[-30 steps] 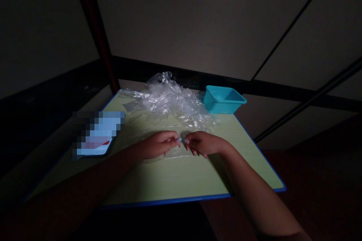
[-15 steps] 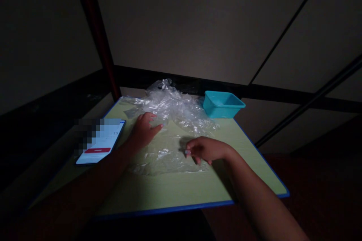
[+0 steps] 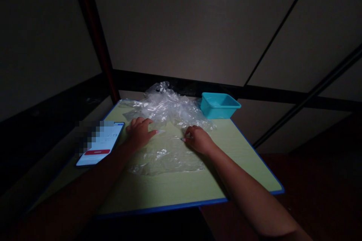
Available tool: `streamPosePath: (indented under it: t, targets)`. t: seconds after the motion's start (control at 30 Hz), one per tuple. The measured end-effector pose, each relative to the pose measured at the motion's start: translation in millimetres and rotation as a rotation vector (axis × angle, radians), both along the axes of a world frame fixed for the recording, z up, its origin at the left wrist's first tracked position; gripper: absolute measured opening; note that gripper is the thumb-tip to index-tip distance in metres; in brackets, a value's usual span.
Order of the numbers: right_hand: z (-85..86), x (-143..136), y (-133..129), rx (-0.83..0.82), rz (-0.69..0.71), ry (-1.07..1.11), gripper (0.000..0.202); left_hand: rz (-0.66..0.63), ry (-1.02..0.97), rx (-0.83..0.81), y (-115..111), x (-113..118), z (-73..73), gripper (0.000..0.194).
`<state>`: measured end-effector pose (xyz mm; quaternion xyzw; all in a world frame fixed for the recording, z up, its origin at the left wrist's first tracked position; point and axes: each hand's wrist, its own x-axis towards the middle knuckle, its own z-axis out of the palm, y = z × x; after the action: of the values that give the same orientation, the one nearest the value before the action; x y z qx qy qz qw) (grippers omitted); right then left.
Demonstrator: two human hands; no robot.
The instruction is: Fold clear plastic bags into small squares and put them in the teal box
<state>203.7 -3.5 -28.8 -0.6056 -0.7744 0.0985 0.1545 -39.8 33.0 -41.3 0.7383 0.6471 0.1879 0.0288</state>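
A clear plastic bag lies spread flat on the table, its surface wrinkled and shiny. At its far right corner, my right hand has thumb and fingers pinched on the bag's edge. My left hand rests by the far left side of the bag, thumb stretched out and apart from the fingers. Just beyond both hands sits a crumpled heap of clear plastic bags.
A turquoise plastic basket stands at the back right corner of the table. At the left edge lies a phone with its screen lit. The pale green table has a blue rim. A wall panel rises behind.
My right hand has moved away from me and slightly left, from above the bag's right side to its far right corner. My left hand has shifted slightly left and down.
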Motion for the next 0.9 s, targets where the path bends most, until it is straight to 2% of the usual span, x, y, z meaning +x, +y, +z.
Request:
streamPosePath:
  t: [0.27, 0.53, 0.63, 0.77, 0.9]
  targets:
    - [-0.8, 1.0, 0.8, -0.006, -0.051, 0.044, 0.025, -0.018, 0.007, -0.037, 1.3, -0.1, -3.5, 0.023]
    - [-2.5, 1.7, 4.0, -0.052, 0.013, 0.044, 0.018, -0.126, -0.088, 0.008, -4.7, 5.4, -1.6, 0.009]
    - [-1.8, 1.5, 3.6, -0.047, 0.025, 0.052, 0.014, -0.187, -0.201, 0.026, -2.8, 5.0, -4.9, 0.012]
    - [-1.1, 0.4, 3.7, -0.004, 0.048, 0.104, 0.009, -0.287, -0.424, -0.033, -0.5, 5.5, -7.3, 0.025]
    - [0.3, -1.1, 3.5, 0.0, 0.113, 0.151, 0.004, -0.327, -0.534, -0.061, 0.3, 7.4, -6.8, 0.036]
